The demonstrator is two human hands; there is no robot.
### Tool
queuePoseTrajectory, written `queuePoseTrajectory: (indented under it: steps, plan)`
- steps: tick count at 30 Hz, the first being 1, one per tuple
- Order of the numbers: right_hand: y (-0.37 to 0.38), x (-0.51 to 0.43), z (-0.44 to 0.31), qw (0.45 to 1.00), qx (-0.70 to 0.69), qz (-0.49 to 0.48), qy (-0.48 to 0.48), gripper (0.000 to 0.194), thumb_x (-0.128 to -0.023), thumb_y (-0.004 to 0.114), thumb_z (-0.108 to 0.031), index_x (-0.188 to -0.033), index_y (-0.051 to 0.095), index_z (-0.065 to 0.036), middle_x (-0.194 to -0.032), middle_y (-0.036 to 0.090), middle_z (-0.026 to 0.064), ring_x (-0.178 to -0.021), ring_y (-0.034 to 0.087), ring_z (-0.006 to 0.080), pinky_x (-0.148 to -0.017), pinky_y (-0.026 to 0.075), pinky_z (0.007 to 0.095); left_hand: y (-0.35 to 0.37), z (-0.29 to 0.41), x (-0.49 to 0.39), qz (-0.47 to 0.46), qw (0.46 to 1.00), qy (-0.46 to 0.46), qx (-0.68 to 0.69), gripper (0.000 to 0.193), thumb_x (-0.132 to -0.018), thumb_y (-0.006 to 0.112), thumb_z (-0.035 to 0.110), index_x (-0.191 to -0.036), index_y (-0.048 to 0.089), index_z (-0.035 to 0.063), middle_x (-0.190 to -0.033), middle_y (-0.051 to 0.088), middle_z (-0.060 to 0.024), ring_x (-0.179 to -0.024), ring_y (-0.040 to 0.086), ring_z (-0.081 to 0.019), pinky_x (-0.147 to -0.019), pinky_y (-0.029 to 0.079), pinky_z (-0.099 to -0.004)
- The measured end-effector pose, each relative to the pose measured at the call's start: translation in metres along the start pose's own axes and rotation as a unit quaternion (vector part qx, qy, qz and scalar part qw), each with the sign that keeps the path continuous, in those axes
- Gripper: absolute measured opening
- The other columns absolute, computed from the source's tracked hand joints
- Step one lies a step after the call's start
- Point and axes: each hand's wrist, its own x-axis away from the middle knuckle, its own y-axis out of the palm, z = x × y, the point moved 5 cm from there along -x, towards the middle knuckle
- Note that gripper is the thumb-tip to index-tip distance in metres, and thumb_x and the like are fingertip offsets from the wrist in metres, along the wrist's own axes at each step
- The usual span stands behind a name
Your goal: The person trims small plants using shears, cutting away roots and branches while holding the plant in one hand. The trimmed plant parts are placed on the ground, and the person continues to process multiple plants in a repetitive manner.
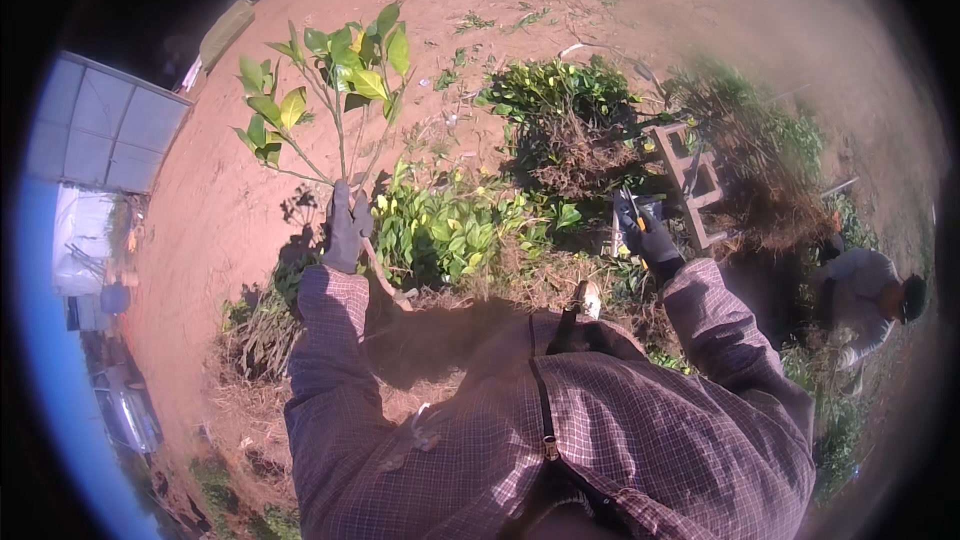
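Note:
My left hand (345, 229), in a dark glove, holds a leafy sapling (340, 116) by its stem. The sapling's branches fan out above the hand, and its bare lower stem slants down to the right below it. At the right, my gloved right hand (654, 236) is closed around pruning shears (634, 206) with orange on the handles; the blades point up and left. Between my hands lies a heap of leafy plants (442, 229), with a tangle of roots (547, 277) along its near side.
Bundled plants with bare roots (581, 154) lie farther out. A frame with square openings (690, 180) stands beside my right hand. Another person (862, 292) bends over at the far right. More cut stems (262, 337) lie at the lower left, on reddish soil.

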Motion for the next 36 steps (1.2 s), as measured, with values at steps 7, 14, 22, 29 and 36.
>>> queuePoseTrajectory:
  steps: [7, 14, 22, 29, 36]
  plan:
    - [0.085, 0.027, -0.059, 0.982, 0.11, -0.062, -0.142, 0.045, -0.088, 0.069, -0.035, -0.119, 0.055, -0.005, -0.083, 0.063, 0.0081, -0.074, 0.055, 0.0116, -0.064, 0.047, 0.0289, -0.079, -0.026, -0.064, 0.087, 0.846, 0.263, 0.456, 0.047, -0.089, 0.055, 0.055, -0.117, 0.054, 0.0173, -0.059, 0.028, 0.0064, -0.048, 0.024, -0.0083, -0.05, 0.026, -0.0251]
    - [0.129, 0.035, -0.069, 0.957, 0.145, -0.224, -0.116, 0.05, -0.09, 0.065, -0.039, -0.123, 0.055, -0.003, -0.105, 0.066, 0.0142, -0.099, 0.061, 0.0205, -0.086, 0.047, 0.0345, -0.128, -0.048, -0.079, 0.038, 0.799, 0.188, 0.57, 0.045, -0.089, 0.055, 0.054, -0.106, 0.064, 0.0127, -0.057, 0.033, 0.0065, -0.05, 0.032, -0.0073, -0.053, 0.032, -0.0263]
    - [0.2, 0.034, -0.098, 0.872, 0.221, -0.388, -0.202, 0.058, -0.093, 0.054, -0.048, -0.132, 0.049, -0.005, -0.125, 0.057, 0.0179, -0.108, 0.058, 0.0307, -0.094, 0.047, 0.0375, -0.1, -0.054, -0.075, 0.03, 0.83, 0.076, 0.551, 0.047, -0.092, 0.049, 0.051, -0.105, 0.058, 0.0063, -0.077, 0.053, -0.0027, -0.07, 0.052, -0.0165, -0.068, 0.048, -0.0346]
    - [0.224, 0.042, -0.075, 0.829, 0.347, -0.328, -0.292, 0.06, -0.089, 0.061, -0.044, -0.136, 0.046, -0.011, -0.111, 0.06, 0.0177, -0.106, 0.06, 0.0286, -0.088, 0.048, 0.038, 0.016, -0.143, -0.034, 0.031, 0.798, -0.189, 0.572, 0.035, -0.096, 0.049, 0.04, -0.106, 0.055, 0.0074, -0.103, 0.06, -0.0118, -0.099, 0.056, -0.025, -0.093, 0.045, -0.045]
    - [0.221, 0.038, 0.004, 0.86, -0.173, -0.477, 0.059, 0.035, -0.099, 0.05, -0.017, -0.129, 0.048, 0.0, -0.121, 0.057, 0.0104, -0.108, 0.057, 0.0191, -0.095, 0.046, 0.0296, 0.008, -0.174, -0.06, -0.311, 0.687, 0.145, 0.64, 0.017, -0.099, 0.037, 0.021, -0.088, 0.049, 0.0144, -0.08, 0.051, -0.0028, -0.07, 0.047, -0.0154, -0.064, 0.042, -0.0326]
